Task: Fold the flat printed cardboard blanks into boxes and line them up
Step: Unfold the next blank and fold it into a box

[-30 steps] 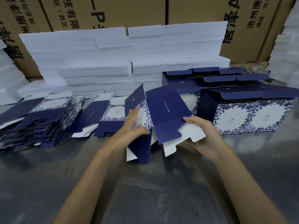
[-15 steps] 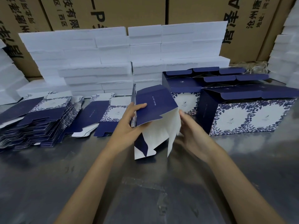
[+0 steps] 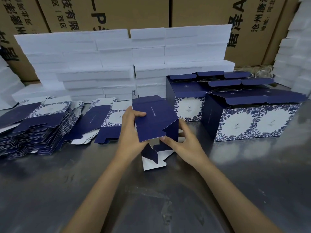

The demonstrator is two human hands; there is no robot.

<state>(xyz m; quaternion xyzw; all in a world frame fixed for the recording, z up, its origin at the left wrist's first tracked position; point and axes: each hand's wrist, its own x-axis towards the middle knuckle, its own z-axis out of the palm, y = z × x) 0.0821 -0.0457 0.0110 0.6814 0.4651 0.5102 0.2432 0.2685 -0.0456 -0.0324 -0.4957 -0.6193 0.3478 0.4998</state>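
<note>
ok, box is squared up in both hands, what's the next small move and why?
Probably fold the loose bottom flaps inward. The half-formed box is held by the left hand and right hand, its body already looks squared, but the flaps at its near end hang open, and the folded boxes stand in rows at right.

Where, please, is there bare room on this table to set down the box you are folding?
The widest bare stretch of table lies near you, under both forearms. A smaller patch lies in front of the finished boxes, right of the right hand. It is crowded on the left, where the flat blanks are heaped, and at the back along the white stacks.
</note>
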